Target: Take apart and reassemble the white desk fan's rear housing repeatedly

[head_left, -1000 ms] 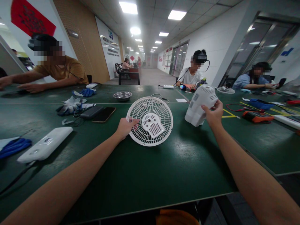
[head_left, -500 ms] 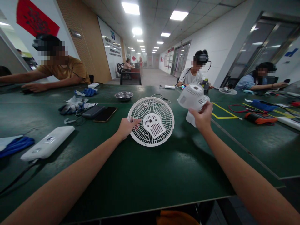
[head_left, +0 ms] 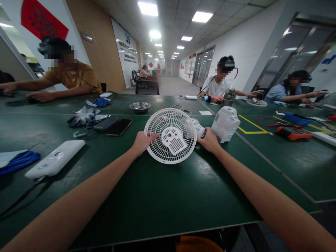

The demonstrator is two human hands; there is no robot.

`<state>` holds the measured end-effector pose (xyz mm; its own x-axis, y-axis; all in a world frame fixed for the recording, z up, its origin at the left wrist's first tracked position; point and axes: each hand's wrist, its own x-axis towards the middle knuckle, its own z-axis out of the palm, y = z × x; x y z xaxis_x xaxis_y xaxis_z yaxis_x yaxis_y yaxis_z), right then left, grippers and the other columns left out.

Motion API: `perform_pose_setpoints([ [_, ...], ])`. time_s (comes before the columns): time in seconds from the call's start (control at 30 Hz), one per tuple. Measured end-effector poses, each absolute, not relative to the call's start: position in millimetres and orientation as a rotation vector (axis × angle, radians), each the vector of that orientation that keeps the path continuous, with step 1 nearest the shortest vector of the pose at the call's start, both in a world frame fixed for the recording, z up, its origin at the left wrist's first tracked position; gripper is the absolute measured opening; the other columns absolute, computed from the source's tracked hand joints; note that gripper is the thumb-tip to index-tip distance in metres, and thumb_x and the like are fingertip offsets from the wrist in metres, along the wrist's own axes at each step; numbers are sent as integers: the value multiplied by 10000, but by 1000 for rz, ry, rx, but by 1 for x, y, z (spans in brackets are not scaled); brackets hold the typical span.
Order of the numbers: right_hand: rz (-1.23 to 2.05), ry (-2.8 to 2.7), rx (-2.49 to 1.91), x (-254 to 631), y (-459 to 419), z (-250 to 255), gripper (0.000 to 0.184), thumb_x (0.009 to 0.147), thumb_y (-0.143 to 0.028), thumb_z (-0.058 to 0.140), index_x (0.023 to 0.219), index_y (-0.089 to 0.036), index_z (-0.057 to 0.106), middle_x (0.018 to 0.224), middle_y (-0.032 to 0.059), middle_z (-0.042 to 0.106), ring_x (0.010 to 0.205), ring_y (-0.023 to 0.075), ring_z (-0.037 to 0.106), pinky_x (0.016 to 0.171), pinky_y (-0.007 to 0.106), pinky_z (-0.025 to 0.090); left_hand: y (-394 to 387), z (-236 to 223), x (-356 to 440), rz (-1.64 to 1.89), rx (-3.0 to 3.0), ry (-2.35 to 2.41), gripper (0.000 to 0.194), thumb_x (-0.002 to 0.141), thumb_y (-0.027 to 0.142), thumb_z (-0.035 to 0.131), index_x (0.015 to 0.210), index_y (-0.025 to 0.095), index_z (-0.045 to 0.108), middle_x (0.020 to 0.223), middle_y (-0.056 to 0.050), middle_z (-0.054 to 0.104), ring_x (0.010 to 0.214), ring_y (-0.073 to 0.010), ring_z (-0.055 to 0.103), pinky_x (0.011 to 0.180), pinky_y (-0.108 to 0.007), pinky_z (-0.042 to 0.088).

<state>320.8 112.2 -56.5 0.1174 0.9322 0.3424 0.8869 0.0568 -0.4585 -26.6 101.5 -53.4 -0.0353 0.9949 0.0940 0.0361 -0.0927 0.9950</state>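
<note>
A round white fan grille (head_left: 154, 150) with a slotted plate at its centre is held tilted above the green table. My left hand (head_left: 141, 142) pinches its left rim, thumb through to the front. At the opposite rim is my right hand (head_left: 210, 140), closed, its thumb against the edge; the other fingers are partly hidden. Just behind the grille's right side a smaller white slotted part (head_left: 198, 128) peeks out beside those fingers; whether they touch it I cannot tell. Right of my hand a white plastic housing (head_left: 225, 125) with slots near its top stands on the table.
A steel bowl (head_left: 140, 106) is beyond the grille. Leftward lie a phone (head_left: 119, 127), gloves (head_left: 83, 116) and a white power bank (head_left: 55, 159) with a cable. An orange multimeter (head_left: 293, 137) lies right. Several co-workers sit around the table (head_left: 157, 199).
My right hand has let go of the white housing, which now stands on the table, and moved left to the grille's right rim. The left hand keeps its grip on the grille.
</note>
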Motion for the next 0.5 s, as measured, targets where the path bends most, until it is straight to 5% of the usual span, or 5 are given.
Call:
perform_pose_setpoints([
  [0.17,-14,-1872,-1770,324,109,-47,629,785,-649,647,1157,-148,567,1103,186,662,1032,344,625,919,478,478,102,-54,-27,1278,1288,1260,203,768,229,809,933,131,744,894,-93,776,746,-212,740,725,-369,626],
  [0.3,-393,-1607,-1404,344,102,-17,458,819,-468,656,1159,-172,571,1150,138,617,1109,311,562,999,487,439,99,-51,-27,1276,1318,1251,210,771,242,808,939,133,745,892,-91,776,751,-216,741,716,-367,627],
  [0.4,-591,-1336,-1380,372,102,-5,621,709,-366,741,1251,-169,510,1277,149,538,1224,334,483,1060,521,387,97,-50,-27,1281,1333,1238,205,778,242,803,939,131,744,888,-90,775,757,-216,742,707,-362,627],
  [0.5,-427,-1191,-1549,400,109,-11,822,638,-384,793,1340,-167,425,1329,172,513,1238,358,487,1062,540,387,96,-49,-26,1292,1322,1238,198,777,233,804,933,129,743,884,-89,775,758,-214,741,705,-356,627],
])
